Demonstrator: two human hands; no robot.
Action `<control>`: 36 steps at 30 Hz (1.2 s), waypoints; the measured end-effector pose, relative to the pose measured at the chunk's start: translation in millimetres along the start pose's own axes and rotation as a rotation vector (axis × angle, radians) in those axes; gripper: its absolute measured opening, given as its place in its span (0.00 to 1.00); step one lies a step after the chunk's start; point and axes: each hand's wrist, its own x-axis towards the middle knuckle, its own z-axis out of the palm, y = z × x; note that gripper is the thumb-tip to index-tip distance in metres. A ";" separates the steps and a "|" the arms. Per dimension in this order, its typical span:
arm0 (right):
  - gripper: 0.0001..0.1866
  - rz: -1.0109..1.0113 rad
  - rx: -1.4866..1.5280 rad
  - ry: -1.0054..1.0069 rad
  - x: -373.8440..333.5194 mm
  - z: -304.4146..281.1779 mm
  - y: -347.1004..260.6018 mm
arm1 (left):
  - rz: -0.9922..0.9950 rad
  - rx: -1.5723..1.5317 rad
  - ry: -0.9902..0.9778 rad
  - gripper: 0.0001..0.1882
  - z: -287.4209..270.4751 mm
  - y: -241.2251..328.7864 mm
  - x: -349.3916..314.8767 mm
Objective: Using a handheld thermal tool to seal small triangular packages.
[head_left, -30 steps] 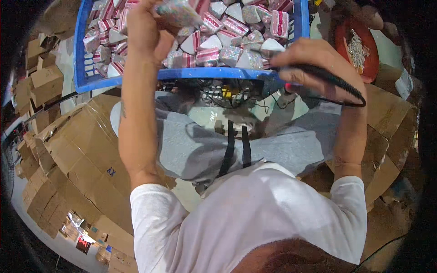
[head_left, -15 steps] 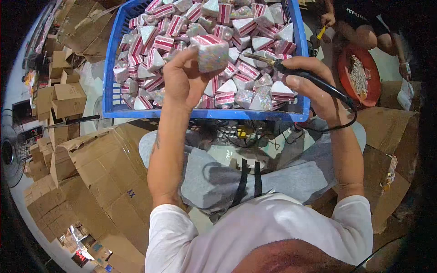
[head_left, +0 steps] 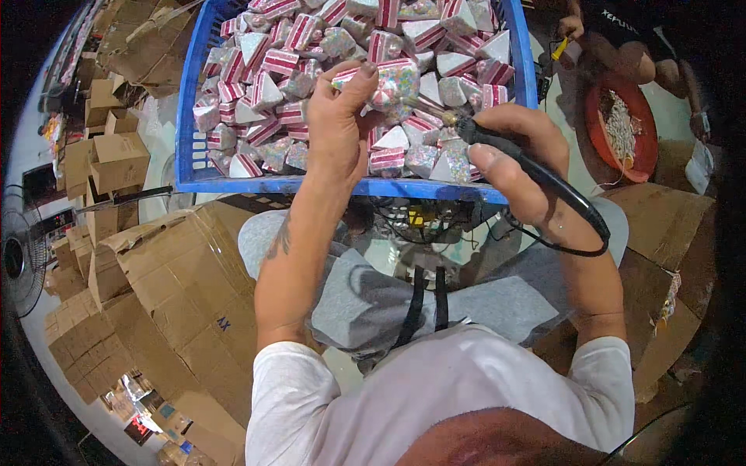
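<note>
Left fingers (head_left: 359,84) clamp a glittery pink striped piece (head_left: 398,82), right fingers (head_left: 519,119) a black tool (head_left: 538,166)

Blue plastic crate (head_left: 249,185) with heaped pink-and-white glittery wedges (head_left: 266,92) inside

A white T-shirt (head_left: 373,412) with short, loose sleeves (head_left: 286,384) spans the lower centre; above it, mid-frame, show grey trousers (head_left: 497,307) with two flat black cords (head_left: 441,293). A dark tattoo (head_left: 281,238) marks the left forearm (head_left: 291,283).
</note>
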 end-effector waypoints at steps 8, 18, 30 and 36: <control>0.16 -0.119 -0.099 0.014 5.0 3.1 -0.3 | 0.098 0.136 0.062 0.28 -1.8 -3.2 0.9; 0.16 -0.086 -0.130 -0.051 3.8 2.7 1.5 | 0.140 0.148 0.057 0.27 1.8 -0.2 -2.3; 0.16 -0.064 -0.172 -0.034 4.9 2.7 -2.1 | 0.151 0.172 0.050 0.28 1.7 -0.6 -2.6; 0.16 0.010 -0.107 -0.037 3.5 3.8 -2.1 | 0.156 0.206 0.058 0.29 3.2 0.1 -3.3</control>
